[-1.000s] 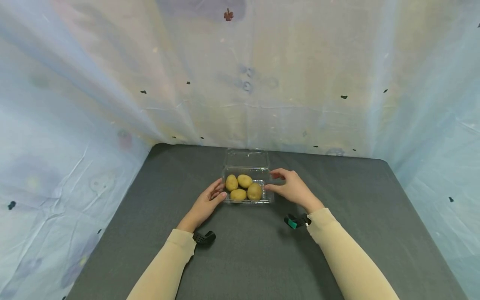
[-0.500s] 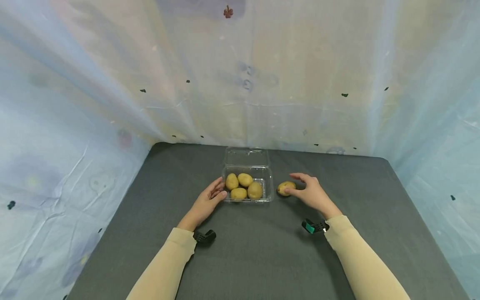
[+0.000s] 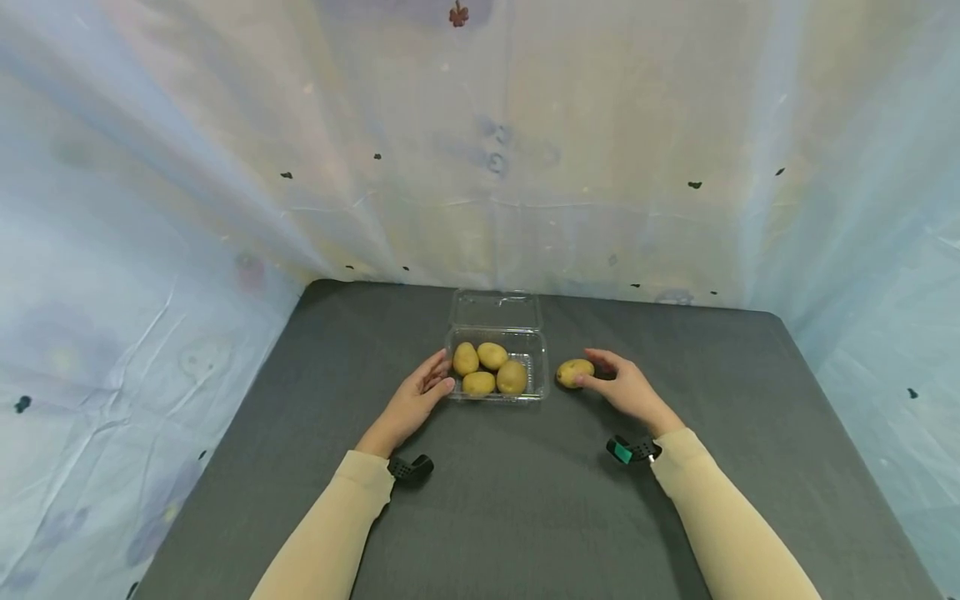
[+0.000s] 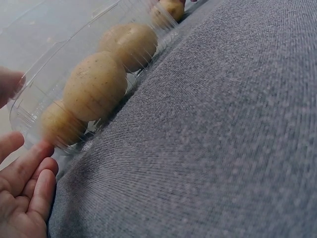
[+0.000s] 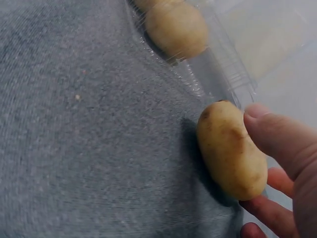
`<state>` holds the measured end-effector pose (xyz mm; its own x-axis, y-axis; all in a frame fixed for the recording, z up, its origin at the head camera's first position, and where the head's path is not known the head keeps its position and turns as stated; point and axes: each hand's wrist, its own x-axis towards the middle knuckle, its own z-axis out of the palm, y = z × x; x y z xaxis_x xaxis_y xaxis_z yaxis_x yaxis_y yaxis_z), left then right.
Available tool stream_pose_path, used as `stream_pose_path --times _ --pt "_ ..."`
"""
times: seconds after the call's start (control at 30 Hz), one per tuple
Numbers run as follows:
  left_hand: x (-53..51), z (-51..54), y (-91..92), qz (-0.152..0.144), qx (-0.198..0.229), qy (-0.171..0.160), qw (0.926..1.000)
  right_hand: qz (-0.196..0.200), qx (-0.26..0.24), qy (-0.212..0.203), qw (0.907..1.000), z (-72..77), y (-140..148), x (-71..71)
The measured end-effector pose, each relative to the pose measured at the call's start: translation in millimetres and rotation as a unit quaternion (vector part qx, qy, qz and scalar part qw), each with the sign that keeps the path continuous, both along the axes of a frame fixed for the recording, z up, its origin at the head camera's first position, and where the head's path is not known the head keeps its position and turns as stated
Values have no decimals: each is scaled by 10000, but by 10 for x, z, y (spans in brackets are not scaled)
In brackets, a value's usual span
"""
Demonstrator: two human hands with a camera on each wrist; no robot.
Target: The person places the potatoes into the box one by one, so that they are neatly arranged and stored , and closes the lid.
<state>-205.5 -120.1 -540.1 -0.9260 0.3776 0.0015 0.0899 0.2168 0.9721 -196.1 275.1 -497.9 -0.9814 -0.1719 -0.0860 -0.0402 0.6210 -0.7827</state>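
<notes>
An open clear plastic clamshell box (image 3: 536,367) holds several potatoes (image 3: 512,377), its lid (image 3: 495,309) folded back. At its left side is my left hand (image 3: 412,406), with loosely extended fingers touching the clear wall; the left wrist view shows those fingertips (image 4: 45,148) against the wall. Just right of the box, one potato (image 3: 574,373) is at the grey tabletop. My right hand (image 3: 628,390) holds this potato between thumb and fingers. In the right wrist view the thumb (image 5: 277,131) lies along one side of the potato (image 5: 230,148), fingers at the other.
A grey cloth-covered table (image 3: 495,500) lies under everything. A pale printed plastic sheet (image 3: 585,142) hangs behind it and at both sides. Black straps (image 3: 411,468) are worn at both wrists.
My right hand has moved right from the box's right edge to the single potato, which has come into sight there. My left hand has stayed at the box.
</notes>
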Motion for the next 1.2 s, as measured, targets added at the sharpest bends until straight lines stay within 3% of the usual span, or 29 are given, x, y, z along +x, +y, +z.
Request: stream_pose_path --times 0.4,0.43,0.63,0.67,0.97,1.2 --pt "-4 0 17 112 -26 -98 9999 -149 -437 -387 9982 -64 3 15" --pt "10 46 19 74 -22 -126 9999 -151 -482 -417 9979 -66 2 20" --pt "16 71 18 69 -23 -158 9998 -175 -608 -563 9964 -147 39 -4" --pt "4 29 13 98 -9 -127 9999 -189 -617 -572 9963 -160 43 -11" --pt "5 20 5 74 35 -97 9999 -376 -779 -542 9948 -163 3 13" --pt "14 18 13 138 9 -14 9999 -228 -738 -446 9960 -160 -10 27"
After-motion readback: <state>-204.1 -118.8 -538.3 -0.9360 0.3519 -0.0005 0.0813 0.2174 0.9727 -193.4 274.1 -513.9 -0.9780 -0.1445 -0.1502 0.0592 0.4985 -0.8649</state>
